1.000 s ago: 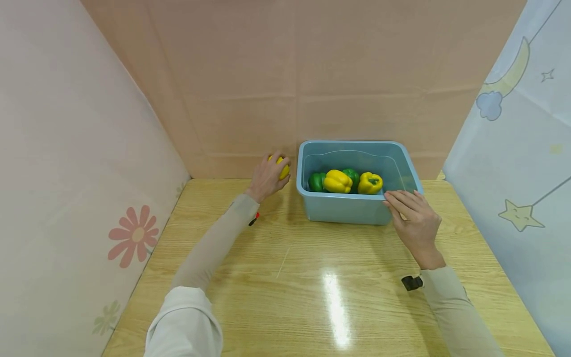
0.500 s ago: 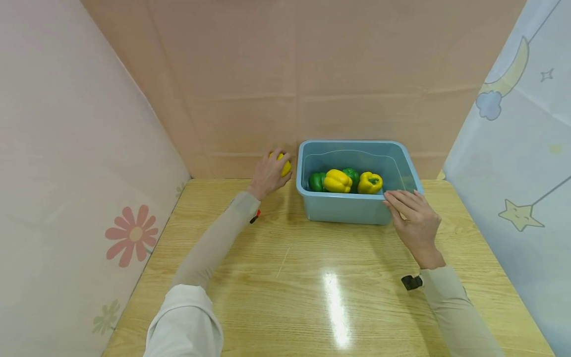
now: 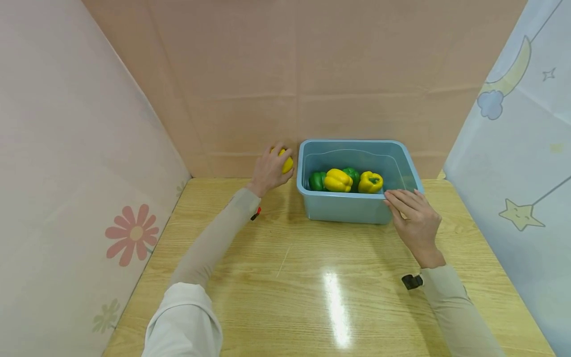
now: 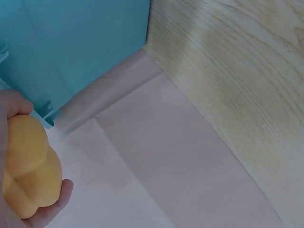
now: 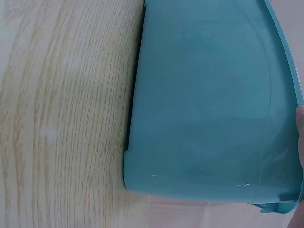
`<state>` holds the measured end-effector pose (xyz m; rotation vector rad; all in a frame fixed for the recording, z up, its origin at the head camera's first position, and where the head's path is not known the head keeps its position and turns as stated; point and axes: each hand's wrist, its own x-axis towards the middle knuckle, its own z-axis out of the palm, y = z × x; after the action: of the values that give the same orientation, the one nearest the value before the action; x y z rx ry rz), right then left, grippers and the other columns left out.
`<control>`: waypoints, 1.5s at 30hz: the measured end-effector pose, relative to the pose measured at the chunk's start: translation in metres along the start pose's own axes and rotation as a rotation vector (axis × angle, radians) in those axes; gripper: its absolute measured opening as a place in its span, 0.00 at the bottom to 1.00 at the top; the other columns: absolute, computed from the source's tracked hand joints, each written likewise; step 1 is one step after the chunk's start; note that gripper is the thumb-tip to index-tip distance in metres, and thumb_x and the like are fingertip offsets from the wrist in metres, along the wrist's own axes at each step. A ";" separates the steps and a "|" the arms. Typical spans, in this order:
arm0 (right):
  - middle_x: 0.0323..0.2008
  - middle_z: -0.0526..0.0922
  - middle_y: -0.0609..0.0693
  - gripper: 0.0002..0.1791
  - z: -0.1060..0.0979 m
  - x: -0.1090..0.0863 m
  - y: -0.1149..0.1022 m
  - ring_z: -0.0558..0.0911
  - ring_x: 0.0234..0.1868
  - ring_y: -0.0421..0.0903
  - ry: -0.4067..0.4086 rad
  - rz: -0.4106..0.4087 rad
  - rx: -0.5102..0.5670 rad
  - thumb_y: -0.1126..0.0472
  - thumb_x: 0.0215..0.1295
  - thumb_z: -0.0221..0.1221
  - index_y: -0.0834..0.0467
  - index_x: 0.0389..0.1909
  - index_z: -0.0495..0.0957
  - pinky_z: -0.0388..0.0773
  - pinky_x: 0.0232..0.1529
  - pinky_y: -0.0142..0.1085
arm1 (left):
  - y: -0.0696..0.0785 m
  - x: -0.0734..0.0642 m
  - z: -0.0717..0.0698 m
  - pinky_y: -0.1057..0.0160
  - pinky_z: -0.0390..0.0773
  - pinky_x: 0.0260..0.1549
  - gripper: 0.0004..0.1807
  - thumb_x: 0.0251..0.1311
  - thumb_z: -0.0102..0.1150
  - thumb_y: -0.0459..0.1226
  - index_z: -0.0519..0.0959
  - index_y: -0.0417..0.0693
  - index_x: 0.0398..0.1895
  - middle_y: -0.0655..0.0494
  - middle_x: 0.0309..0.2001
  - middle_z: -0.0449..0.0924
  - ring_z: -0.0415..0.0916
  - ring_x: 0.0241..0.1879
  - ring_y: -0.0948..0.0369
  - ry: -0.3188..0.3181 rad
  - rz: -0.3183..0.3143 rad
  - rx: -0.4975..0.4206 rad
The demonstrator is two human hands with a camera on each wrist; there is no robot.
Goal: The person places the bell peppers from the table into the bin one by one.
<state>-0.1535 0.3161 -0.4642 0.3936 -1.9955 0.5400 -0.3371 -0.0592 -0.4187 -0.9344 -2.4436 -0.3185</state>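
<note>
My left hand holds a yellow bell pepper above the table, just left of a blue plastic bin. In the left wrist view, fingers curl around the smooth lobes of the pepper, beside the bin wall. The bin contains two yellow bell peppers, one lying on its side and one with its green stem end showing, and two green ones, partly hidden. My right hand grips the rim at the bin's near right corner, fingers over the edge and thumb outside.
The bin stands on a light wood table against a tan cloth backdrop. A white flower-printed panel borders the left side. Another panel with a moon and stars borders the right.
My left hand has risen slightly and shifted a little right toward the bin, carrying the yellow bell pepper. The right hand and the bin have stayed in place.
</note>
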 end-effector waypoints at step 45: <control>0.46 0.93 0.55 0.23 -0.004 0.001 -0.005 0.91 0.43 0.61 -0.014 0.010 0.006 0.69 0.51 0.79 0.54 0.51 0.92 0.79 0.69 0.53 | 0.013 0.035 -0.045 0.49 0.90 0.35 0.16 0.66 0.70 0.42 0.81 0.48 0.53 0.48 0.57 0.79 0.78 0.55 0.43 0.057 0.084 -0.017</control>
<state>-0.1486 0.3140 -0.4604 0.3921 -2.0102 0.5507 -0.3340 -0.0474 -0.3619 -1.0181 -2.3456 -0.3319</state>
